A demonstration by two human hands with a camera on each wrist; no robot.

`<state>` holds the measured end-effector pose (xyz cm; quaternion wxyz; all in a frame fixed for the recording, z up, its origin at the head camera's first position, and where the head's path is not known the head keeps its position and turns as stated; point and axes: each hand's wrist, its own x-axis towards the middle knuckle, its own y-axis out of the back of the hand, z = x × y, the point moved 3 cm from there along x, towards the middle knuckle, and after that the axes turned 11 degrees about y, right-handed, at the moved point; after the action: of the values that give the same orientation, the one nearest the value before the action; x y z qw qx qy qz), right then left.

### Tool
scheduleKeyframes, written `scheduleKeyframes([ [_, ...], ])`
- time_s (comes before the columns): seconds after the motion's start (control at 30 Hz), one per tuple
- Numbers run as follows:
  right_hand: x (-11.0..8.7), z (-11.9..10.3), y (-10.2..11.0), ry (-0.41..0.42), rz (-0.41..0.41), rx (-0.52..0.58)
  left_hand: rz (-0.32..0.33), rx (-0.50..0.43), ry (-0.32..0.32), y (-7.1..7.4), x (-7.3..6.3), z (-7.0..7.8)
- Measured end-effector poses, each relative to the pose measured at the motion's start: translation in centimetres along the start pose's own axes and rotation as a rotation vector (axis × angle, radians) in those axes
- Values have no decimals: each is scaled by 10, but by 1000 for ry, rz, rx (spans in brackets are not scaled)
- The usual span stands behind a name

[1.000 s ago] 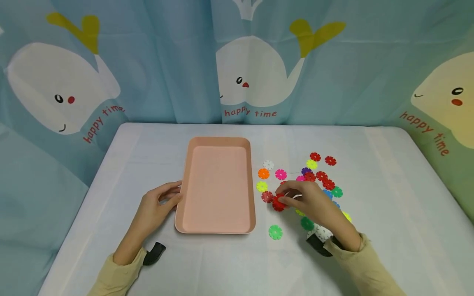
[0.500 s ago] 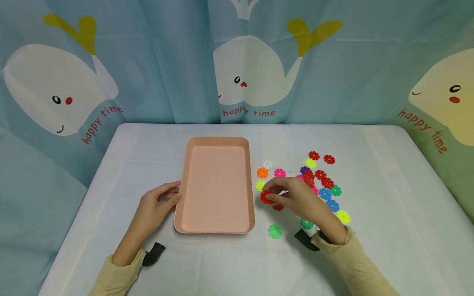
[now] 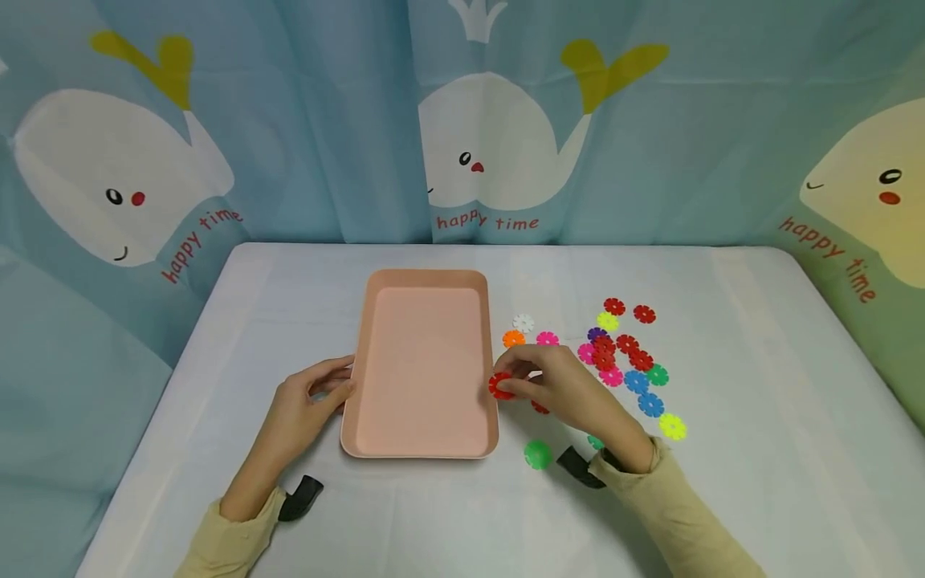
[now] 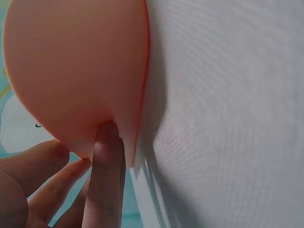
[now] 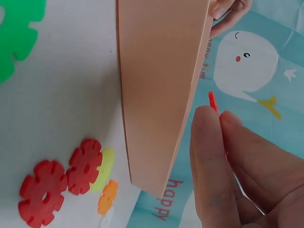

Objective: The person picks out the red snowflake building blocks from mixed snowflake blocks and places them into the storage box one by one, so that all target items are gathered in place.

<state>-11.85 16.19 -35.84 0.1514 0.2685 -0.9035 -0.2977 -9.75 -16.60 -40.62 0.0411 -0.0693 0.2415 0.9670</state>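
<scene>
A shallow pink tray [image 3: 426,369] lies upright on the table. My left hand [image 3: 302,405] rests at its left side; in the left wrist view the thumb [image 4: 108,156] presses against the outer wall, with other fingers near the rim. My right hand [image 3: 567,389] pinches a red notched plastic snowflake disc [image 3: 499,386] between thumb and fingers, at the tray's right edge. The right wrist view shows this disc edge-on, just past the fingertips. Below it lie two red discs [image 5: 42,194] on the table, partly covered by my hand in the head view.
To the right are scattered several discs: red [image 3: 645,314], blue [image 3: 650,404], yellow [image 3: 673,426] and pink [image 3: 610,376]. A green disc [image 3: 538,454] lies near the tray's front right corner. A whale-print curtain [image 3: 325,120] hangs behind the white table [image 3: 759,361].
My right hand has lifted the red disc and carried it left to the tray's right edge, uncovering blue and yellow discs. The left hand and tray have stayed in place.
</scene>
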Motion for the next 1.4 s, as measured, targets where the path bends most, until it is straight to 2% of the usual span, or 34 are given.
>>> scheduleKeyframes([
  [0.7,23,-9,-16,32,-23,-18,14,26,-1,1,0,-1],
  [1.1,41,-6,-27,59,-40,-21,20,44,-4,1,1,0],
  [1.4,45,-6,-37,86,-55,-18,12,40,7,2,-1,0],
])
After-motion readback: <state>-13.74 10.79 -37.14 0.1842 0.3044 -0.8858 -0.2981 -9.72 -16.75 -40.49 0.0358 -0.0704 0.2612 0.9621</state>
